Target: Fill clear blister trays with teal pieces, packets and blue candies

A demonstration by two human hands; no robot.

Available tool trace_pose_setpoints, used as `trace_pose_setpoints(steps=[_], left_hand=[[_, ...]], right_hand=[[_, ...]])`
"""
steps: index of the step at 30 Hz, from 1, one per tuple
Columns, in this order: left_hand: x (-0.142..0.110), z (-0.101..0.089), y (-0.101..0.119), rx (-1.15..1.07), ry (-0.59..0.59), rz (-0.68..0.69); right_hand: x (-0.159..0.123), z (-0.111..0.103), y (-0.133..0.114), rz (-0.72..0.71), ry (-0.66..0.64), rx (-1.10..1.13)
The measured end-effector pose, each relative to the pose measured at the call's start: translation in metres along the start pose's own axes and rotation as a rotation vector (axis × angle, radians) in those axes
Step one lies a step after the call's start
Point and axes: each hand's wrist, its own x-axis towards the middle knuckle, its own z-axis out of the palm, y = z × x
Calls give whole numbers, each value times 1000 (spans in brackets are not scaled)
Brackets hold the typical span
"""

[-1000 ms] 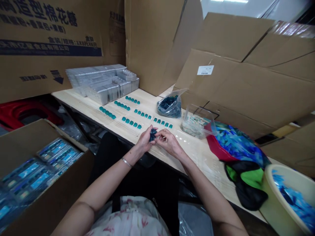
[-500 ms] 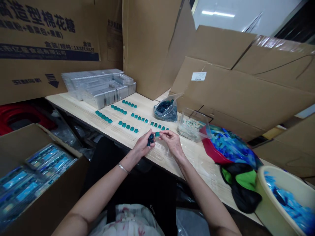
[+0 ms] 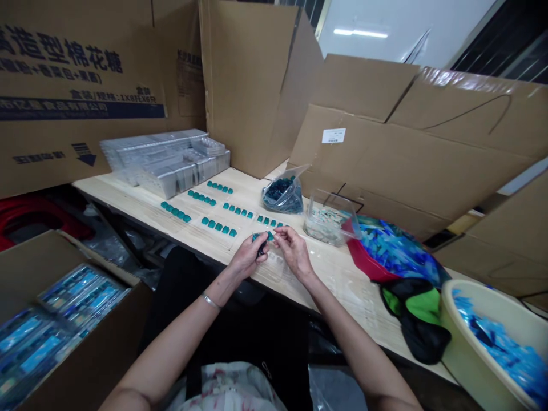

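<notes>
My left hand (image 3: 245, 258) is curled around a small bunch of dark teal pieces (image 3: 259, 248) that shows between the fingers. Close beside it, my right hand (image 3: 296, 256) has its thumb and fingers pinched at one small square teal piece (image 3: 269, 235). Both hands hover over the table's front part, fingertips nearly touching. Beyond them, similar glossy teal pieces lie in short rows: one row (image 3: 175, 212) at the left, another row (image 3: 218, 226) nearer me, and one row (image 3: 269, 221) just behind my hands.
On the table (image 3: 338, 279) stand stacked clear plastic trays (image 3: 171, 162), a bag of dark teal pieces (image 3: 282, 194), a clear tub (image 3: 327, 222) and a red basin (image 3: 363, 260) of blue pieces. A cream bucket (image 3: 466, 342) is at right, an open carton (image 3: 107, 342) at left.
My hands remain close together, with the teal piece now nearer the left fingers and less exposed. The whole view has shifted slightly.
</notes>
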Motion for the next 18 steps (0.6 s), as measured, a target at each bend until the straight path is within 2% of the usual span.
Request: trace_pose_setpoints(steps=[5, 7, 13, 15, 18], left_hand=[[-1, 3, 7, -68, -9, -55], [-1, 4, 7, -68, -10, -56], [-3, 11, -7, 130, 71, 176], [-8, 14, -5, 172, 81, 225], [-16, 15, 8, 227, 66, 281]], right_hand=[[1, -3, -3, 70, -57, 105], [0, -3, -4, 49, -64, 53], [-5, 4, -5, -289, 15, -440], [0, 1, 2, -316, 43, -509], [11, -16, 14, -263, 166, -525]])
